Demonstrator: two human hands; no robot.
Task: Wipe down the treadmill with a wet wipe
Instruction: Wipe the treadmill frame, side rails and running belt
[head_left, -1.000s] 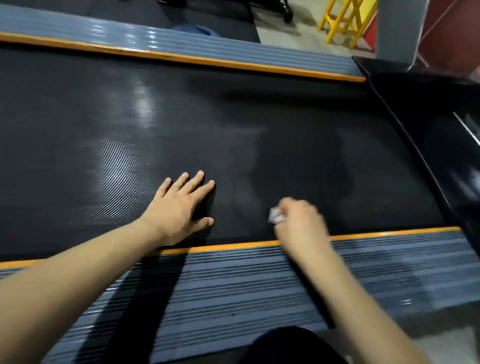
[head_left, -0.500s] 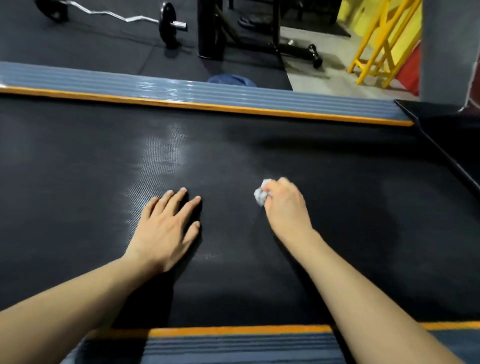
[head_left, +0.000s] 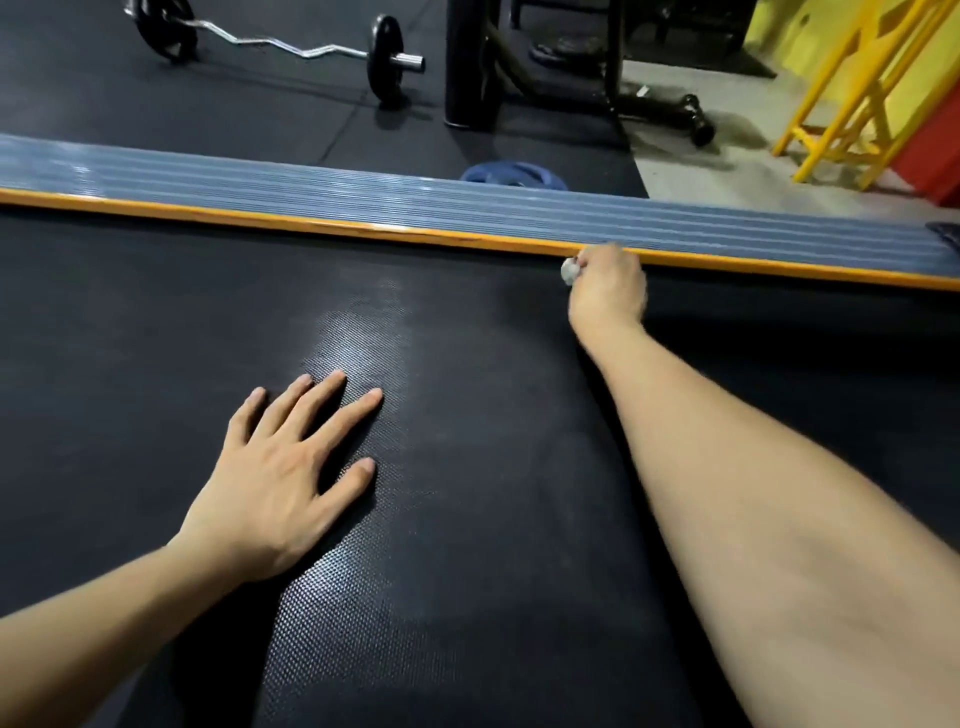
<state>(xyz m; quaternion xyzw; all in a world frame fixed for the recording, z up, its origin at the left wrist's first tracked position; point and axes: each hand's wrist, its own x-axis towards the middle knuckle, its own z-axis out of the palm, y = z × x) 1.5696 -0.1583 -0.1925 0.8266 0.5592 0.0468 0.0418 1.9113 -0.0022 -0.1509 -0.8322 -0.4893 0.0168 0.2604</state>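
Head view: the left hand (head_left: 280, 483) is lying flat, fingers spread and straight, palm down on the black treadmill belt (head_left: 467, 519). The right hand (head_left: 605, 291) is reaching to the belt's far edge, fingers curled and gripping a balled wet wipe (head_left: 570, 270) against the belt just beside the orange trim (head_left: 311, 226) of the grey side rail (head_left: 260, 176). A curl bar (head_left: 291, 47) is lying on the floor beyond.

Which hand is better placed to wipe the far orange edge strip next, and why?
The right hand. It grips the balled wet wipe right at the orange edge strip. The left hand rests flat on the treadmill belt, empty and nearer the person.
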